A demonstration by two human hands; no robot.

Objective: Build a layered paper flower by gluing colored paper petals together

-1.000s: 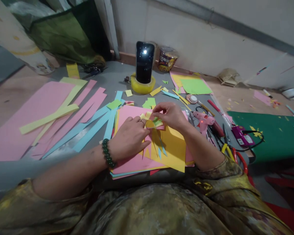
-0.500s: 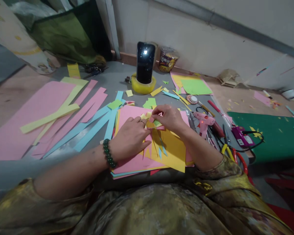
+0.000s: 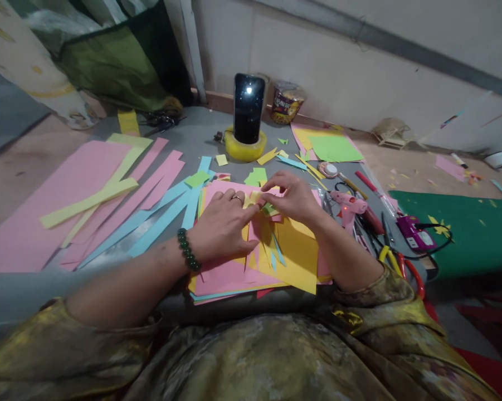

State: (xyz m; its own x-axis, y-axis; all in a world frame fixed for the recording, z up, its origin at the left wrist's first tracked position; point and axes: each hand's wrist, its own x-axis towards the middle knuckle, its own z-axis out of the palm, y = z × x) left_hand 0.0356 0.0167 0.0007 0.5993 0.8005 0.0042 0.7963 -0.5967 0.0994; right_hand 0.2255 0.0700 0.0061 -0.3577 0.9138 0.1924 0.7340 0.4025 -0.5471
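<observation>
Stack (image 3: pixel 221 277): paper, matt, smooth
Strips (image 3: pixel 154 230): paper, matt
Phone (image 3: pixel 249 106): glass-like face, glossy, lamp glare
Glue gun (image 3: pixel 348 204): plastic, smooth
Bracelet (image 3: pixel 187 249): polished beads, glossy
Ring (image 3: pixel 237 196): metal, shiny
Sleeve (image 3: pixel 376 303): cloth, satiny sheen
Wall (image 3: pixel 309 55): matt, fairly smooth

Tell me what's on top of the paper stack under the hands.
A yellow sheet, blue strips, a pink strip and a green piece show on the paper stack. The left hand and right hand hide what's beneath them.
</observation>
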